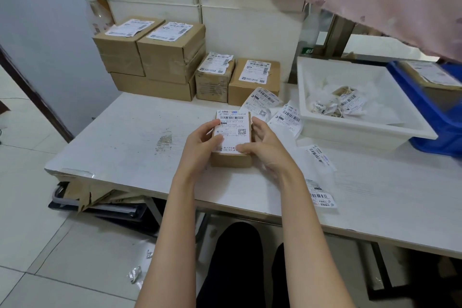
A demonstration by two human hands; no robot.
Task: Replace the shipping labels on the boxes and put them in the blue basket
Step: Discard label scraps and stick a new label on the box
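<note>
Both hands hold the small box (pixel 231 155) on the table (pixel 125 137): left hand (pixel 203 141) and right hand (pixel 262 144) curl round its sides, thumbs on the new label (pixel 232 130). The blue basket (pixel 432 122) is off to the right, so the right hand is nearer & the box's long side points away from the person.

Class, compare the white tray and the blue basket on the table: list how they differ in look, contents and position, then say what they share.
The white tray is shallow and fully in view; the blue basket is deeper and cut off at the picture's right edge. The white tray holds crumpled peeled labels; the blue basket holds a labelled cardboard box. The white tray lies nearer the hands. Both are open-topped and side by side on the table.
</note>
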